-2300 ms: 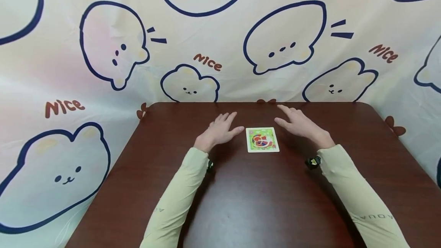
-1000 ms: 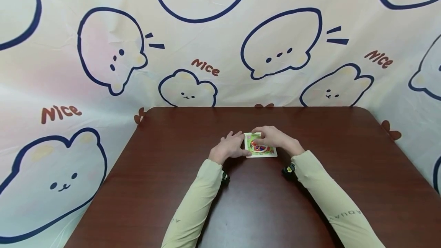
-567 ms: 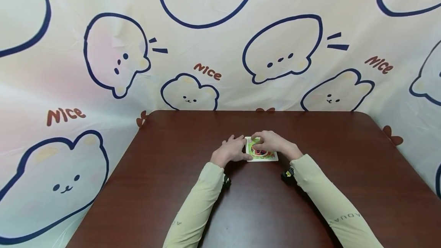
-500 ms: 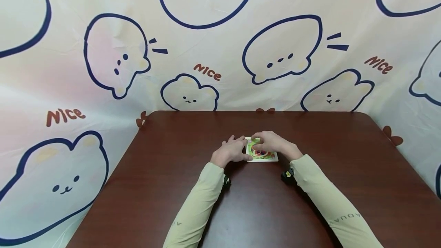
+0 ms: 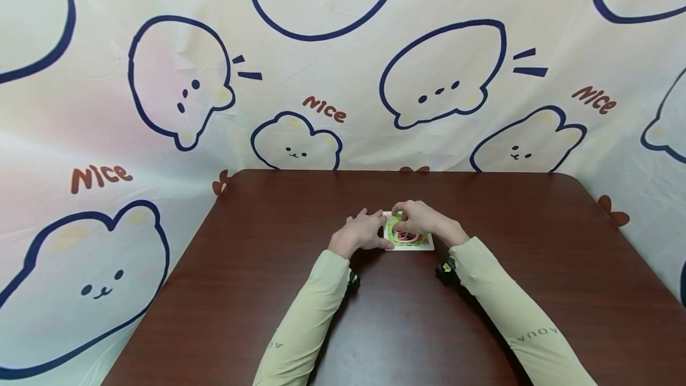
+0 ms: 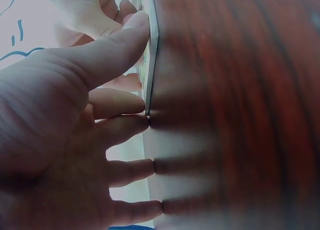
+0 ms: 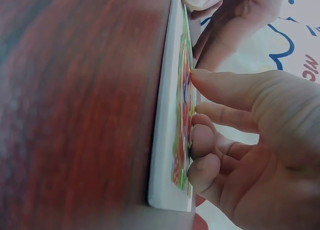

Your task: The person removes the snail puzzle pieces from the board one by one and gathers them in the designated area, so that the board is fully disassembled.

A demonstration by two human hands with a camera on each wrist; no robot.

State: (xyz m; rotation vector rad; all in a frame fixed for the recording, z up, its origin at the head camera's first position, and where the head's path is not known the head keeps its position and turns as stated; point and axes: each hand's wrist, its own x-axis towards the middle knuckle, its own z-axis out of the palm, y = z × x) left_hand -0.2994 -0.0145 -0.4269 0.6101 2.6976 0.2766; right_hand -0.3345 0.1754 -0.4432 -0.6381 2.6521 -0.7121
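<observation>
A small flat square board (image 5: 415, 246) with a white border and a green, red and blue picture lies on the table. My left hand (image 5: 360, 233) is at its left side. In the left wrist view its thumb (image 6: 131, 42) presses on the board's edge, and the straight fingers reach down to the tabletop. My right hand (image 5: 423, 219) is over the board, covering part of the picture. In the right wrist view its thumb (image 7: 220, 84) and index fingertip meet the picture, while the other fingers curl in close. I cannot tell whether they pinch a piece of it.
The dark brown wooden table (image 5: 268, 290) spreads around the board on all sides. Behind it hangs a pale cloth (image 5: 354, 64) printed with bear outlines and the word Nice. Each wrist carries a small dark camera (image 5: 446, 271).
From flanking the board, both hands have moved in onto it: the left thumb to its left edge, the right fingers onto the picture. In the last half second they have hardly moved.
</observation>
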